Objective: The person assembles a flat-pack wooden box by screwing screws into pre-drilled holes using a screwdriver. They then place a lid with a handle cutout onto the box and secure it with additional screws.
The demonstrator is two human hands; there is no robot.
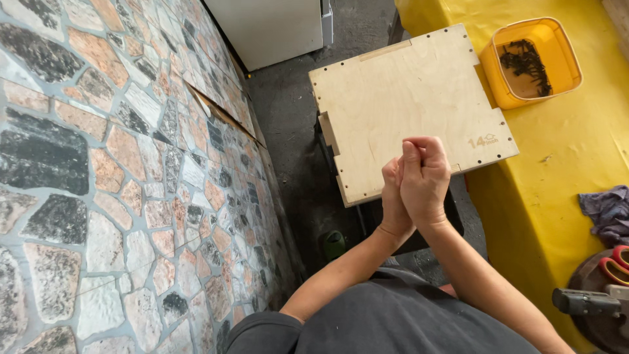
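Observation:
My left hand [392,196] and my right hand [426,178] are pressed together in front of me, fingers curled closed. Whether anything small sits between them is hidden. They hover over the near edge of a pale plywood box [406,98] with screw holes along its rim and a slot at its far side. The right hand covers most of the left.
A yellow tub [567,49] with dark screws stands on a yellow-covered table [557,164] to the right. A grey rag [606,210], red-handled pliers [612,265] and a dark tool [583,303] lie at lower right. A stone-patterned wall [98,177] fills the left; a white cabinet [268,26] stands beyond.

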